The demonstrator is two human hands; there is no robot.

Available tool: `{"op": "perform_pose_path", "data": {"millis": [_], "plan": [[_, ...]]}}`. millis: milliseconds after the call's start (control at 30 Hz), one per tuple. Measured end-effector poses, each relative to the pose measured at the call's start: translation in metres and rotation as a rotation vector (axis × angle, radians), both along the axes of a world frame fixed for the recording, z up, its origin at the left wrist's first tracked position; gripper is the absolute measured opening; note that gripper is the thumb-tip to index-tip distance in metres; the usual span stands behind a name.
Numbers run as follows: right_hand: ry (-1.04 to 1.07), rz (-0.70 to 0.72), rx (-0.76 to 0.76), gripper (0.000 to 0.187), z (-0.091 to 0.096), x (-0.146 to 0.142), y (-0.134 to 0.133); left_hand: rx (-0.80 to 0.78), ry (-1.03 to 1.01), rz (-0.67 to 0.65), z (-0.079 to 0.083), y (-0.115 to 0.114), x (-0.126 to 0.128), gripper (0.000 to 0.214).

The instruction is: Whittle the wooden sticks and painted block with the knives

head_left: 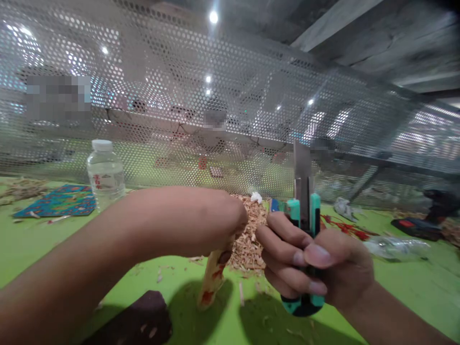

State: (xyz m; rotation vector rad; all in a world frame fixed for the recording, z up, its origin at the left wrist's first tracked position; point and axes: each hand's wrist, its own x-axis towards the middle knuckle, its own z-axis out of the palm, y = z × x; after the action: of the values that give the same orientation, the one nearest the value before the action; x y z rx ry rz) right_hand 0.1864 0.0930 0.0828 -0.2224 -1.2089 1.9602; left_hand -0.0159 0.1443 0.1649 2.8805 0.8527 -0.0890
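My left hand (215, 218) is closed around a pale carved piece of wood (210, 282) with red marks on it. The back of the hand hides the wood's upper part and most of the fingers. To the right, my right hand (298, 258) grips a utility knife (316, 206) with a teal and black handle. Its wide blade is out and points upward, apart from the wood. Wood shavings (247, 244) lie in a heap behind and between the two hands. Under my left forearm sits a dark brown block (143, 316).
A water bottle (106, 177) stands at left beside a blue patterned sheet (61, 201). At right lie a clear plastic bottle (397, 248), red strings (347, 227) and a dark power tool (427, 215). A perforated metal screen (172, 72) rises behind the green table (402, 297).
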Motion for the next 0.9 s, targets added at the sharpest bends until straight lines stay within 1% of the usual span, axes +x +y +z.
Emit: {"op": "perform_pose_path", "data": {"millis": [67, 133, 200, 267, 300, 333, 433, 500, 567, 633, 667, 733, 800, 900], "plan": [[-0.004, 0.028, 0.034, 0.034, -0.004, 0.001, 0.001, -0.079, 0.051, 0.004, 0.003, 0.005, 0.001, 0.028], [-0.081, 0.060, 0.056, 0.033, -0.009, 0.004, 0.001, -0.204, 0.047, -0.003, 0.004, 0.013, 0.000, 0.026], [-0.272, 0.044, 0.097, 0.033, -0.014, 0.008, 0.000, -0.333, 0.048, -0.032, 0.004, 0.021, -0.002, 0.024], [-0.491, -0.012, 0.149, 0.038, -0.020, 0.010, -0.001, -0.413, 0.055, -0.064, 0.002, 0.028, -0.004, 0.024], [-0.558, -0.035, 0.172, 0.041, -0.022, 0.010, -0.002, -0.431, 0.058, -0.066, 0.002, 0.030, -0.004, 0.024], [-0.583, -0.045, 0.188, 0.043, -0.023, 0.010, -0.002, -0.431, 0.050, -0.062, 0.001, 0.032, -0.004, 0.024], [-0.561, -0.069, 0.212, 0.041, -0.023, 0.010, -0.001, -0.411, 0.035, -0.044, -0.002, 0.034, -0.003, 0.026], [-0.553, -0.089, 0.205, 0.036, -0.020, 0.013, 0.003, -0.432, 0.033, -0.048, -0.003, 0.035, -0.003, 0.028], [-0.558, -0.069, 0.175, 0.031, -0.014, 0.019, 0.010, -0.481, 0.029, -0.052, -0.003, 0.036, -0.003, 0.028], [-0.586, 0.013, 0.178, 0.033, -0.006, 0.028, 0.017, -0.505, 0.031, -0.036, -0.002, 0.039, -0.003, 0.027], [-0.623, 0.066, 0.211, 0.037, -0.003, 0.034, 0.021, -0.510, 0.033, -0.027, -0.002, 0.041, -0.003, 0.026], [-0.750, 0.164, 0.329, 0.043, 0.003, 0.043, 0.028, -0.516, 0.037, -0.017, -0.003, 0.045, -0.003, 0.028], [-0.914, 0.203, 0.399, 0.048, 0.006, 0.049, 0.034, -0.540, 0.040, -0.025, -0.003, 0.049, -0.003, 0.029], [-1.100, 0.168, 0.329, 0.048, 0.007, 0.052, 0.037, -0.606, 0.035, -0.049, -0.003, 0.053, -0.002, 0.027]]}}
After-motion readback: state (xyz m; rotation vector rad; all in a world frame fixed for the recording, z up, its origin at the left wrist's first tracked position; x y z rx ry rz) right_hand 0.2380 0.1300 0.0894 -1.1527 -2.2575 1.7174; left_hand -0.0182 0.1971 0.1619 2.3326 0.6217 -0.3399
